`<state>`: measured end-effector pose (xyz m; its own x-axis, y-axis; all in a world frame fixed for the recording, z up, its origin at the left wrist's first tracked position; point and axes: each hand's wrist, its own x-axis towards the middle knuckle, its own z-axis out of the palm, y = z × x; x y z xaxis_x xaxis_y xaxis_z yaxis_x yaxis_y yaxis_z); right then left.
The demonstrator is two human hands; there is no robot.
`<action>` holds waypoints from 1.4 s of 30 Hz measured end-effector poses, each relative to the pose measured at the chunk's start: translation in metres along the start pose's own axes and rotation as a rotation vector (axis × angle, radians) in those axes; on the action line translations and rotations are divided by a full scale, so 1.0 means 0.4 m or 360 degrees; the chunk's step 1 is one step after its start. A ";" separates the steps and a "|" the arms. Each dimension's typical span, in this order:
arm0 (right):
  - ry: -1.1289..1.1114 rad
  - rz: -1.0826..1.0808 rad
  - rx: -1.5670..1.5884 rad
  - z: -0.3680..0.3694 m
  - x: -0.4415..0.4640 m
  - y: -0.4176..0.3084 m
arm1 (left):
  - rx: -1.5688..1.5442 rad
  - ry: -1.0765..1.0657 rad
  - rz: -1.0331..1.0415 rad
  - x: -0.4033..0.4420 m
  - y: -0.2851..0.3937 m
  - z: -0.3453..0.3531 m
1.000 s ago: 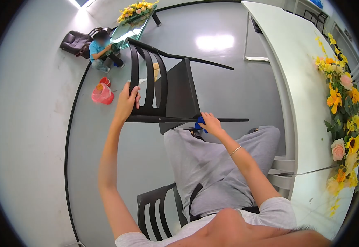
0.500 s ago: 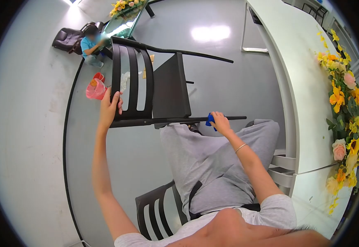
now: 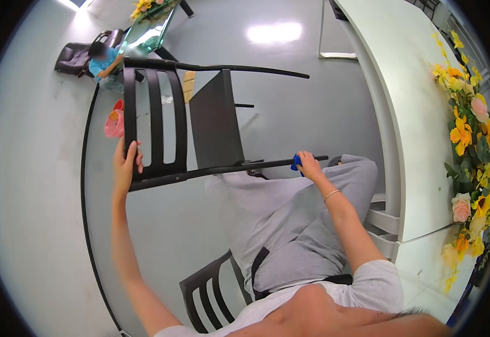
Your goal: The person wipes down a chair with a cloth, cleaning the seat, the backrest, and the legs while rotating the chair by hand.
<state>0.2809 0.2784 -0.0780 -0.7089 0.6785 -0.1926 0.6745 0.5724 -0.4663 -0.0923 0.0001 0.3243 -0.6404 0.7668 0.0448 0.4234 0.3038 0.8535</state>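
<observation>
A black chair is tipped on its side in front of me, its slatted backrest to the left and its legs pointing right. My left hand is closed around the top rail of the backrest. With my right hand I press a blue cloth around the nearest leg, close to its free end. The cloth is mostly covered by my fingers. My knees in grey trousers lie just below that leg.
At right stands a white desk with a long flower arrangement. Pink and red buckets stand on the floor beyond the backrest. Another person sits by a glass table. I sit on a second slatted black chair.
The chair has shifted left in view and tilted slightly, my left hand moving with it. My right hand and the cloth have slid right along the leg toward its end.
</observation>
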 end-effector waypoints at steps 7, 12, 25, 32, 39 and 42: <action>-0.0049 0.0084 0.0049 0.027 -0.048 0.090 | 0.0014 -0.0015 -0.0036 -0.003 -0.010 -0.014; -0.0039 0.0136 0.0120 0.056 -0.062 0.178 | 0.0077 0.0040 -0.0034 -0.011 0.003 -0.012; -0.0237 0.0340 0.0046 0.061 0.008 0.200 | 0.0444 0.0134 0.0112 0.013 0.097 0.062; -0.0098 -0.0306 0.0188 -0.085 0.028 -0.118 | 0.0266 0.0082 0.0218 0.052 0.124 0.127; 0.0317 -0.0318 0.0404 -0.128 -0.011 -0.388 | 0.0253 0.0087 0.0289 0.046 0.163 0.185; 0.0285 -0.0326 0.0426 -0.131 -0.019 -0.383 | 0.0281 0.0107 0.0306 0.038 0.158 0.179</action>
<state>0.1939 0.2095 0.0400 -0.7603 0.6457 0.0709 0.4280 0.5801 -0.6931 -0.0295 0.0716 0.3419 -0.5759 0.7824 0.2369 0.6431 0.2546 0.7222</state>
